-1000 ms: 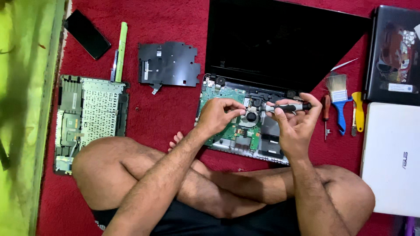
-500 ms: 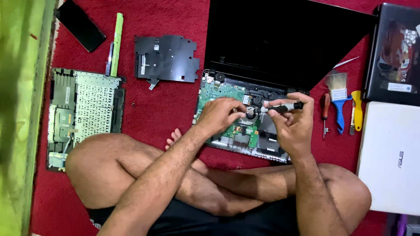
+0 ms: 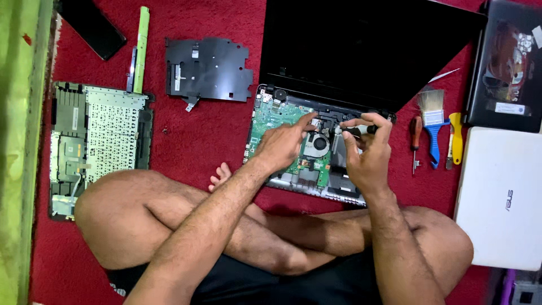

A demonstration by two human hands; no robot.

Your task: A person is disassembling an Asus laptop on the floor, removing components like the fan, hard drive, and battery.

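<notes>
An opened laptop [image 3: 372,51] lies on the red mat with its green motherboard [image 3: 270,116] and round fan [image 3: 319,143] exposed. My left hand [image 3: 282,144] rests on the board, its index finger stretched toward the hinge area above the fan. My right hand [image 3: 367,152] grips a dark-handled screwdriver [image 3: 355,130] held about level, its tip pointing left toward the same spot. I sit cross-legged, knees just below the laptop.
A removed keyboard panel [image 3: 99,141] lies at left, a black cover plate [image 3: 209,68] above centre, a green strip [image 3: 140,45] and a dark phone [image 3: 93,25] near the top. A red screwdriver [image 3: 415,141], blue brush [image 3: 433,121] and yellow tool [image 3: 455,138] lie right, beside a white laptop [image 3: 499,197].
My left index finger has stretched out toward the hinge area, and my right hand has shifted the screwdriver slightly. The view has drifted a little.
</notes>
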